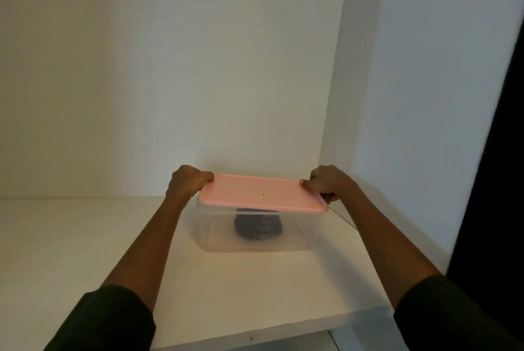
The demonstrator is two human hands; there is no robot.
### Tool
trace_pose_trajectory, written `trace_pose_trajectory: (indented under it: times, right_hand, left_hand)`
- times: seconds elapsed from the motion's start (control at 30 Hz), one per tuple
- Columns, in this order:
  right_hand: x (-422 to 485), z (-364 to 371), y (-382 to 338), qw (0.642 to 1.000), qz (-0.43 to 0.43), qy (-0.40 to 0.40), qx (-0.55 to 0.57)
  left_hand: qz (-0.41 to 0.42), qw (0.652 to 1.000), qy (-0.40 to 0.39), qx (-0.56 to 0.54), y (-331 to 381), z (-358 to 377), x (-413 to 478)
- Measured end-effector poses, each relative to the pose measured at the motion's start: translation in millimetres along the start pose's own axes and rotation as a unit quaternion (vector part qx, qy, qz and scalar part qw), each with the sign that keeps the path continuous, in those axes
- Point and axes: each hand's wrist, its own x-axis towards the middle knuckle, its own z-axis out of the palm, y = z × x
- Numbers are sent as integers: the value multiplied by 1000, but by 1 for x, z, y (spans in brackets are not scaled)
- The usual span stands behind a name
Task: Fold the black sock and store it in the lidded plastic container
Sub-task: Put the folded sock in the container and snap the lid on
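The head view looks down on a clear plastic container which stands on a white bench, between the two hands. Inside it lies the black sock, folded into a compact bundle with a rounded outline. The sock sits on the bottom, about in the middle, lower than both hands and between them. Through the plastic wall it looks a little hazy, and some faint lighter lines are seen on its fabric.

A pink lid covers the container. It is flat, rectangular with rounded corners, matte, and has a small mark in its centre. Its rim goes a little over the walls of the container. If it is fully snapped down, I cannot tell.

The left hand grips the left short edge of the lid, the fingers curled over it and the fingertips on the top face. The right hand grips the right short edge in the same way, with fingertips on top and other fingers curled under the rim.

The container is rectangular, transparent and smooth, with softly rounded lower corners. The bench is smooth and white. Behind the hands rise plain white walls which meet in a corner. Both forearms end in dark sleeves.
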Motion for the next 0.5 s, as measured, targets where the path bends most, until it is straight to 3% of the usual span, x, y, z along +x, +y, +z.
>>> trace_pose_trajectory:
  times: [0.3, 0.5]
  right_hand:
    - [18, 10, -6, 992, -43, 42, 114]
    - [29, 19, -7, 986, -57, 117, 109]
  left_hand:
    - [7, 1000, 13, 19, -1, -1, 6]
    - [-5, 1000, -13, -5, 2, -3, -2]
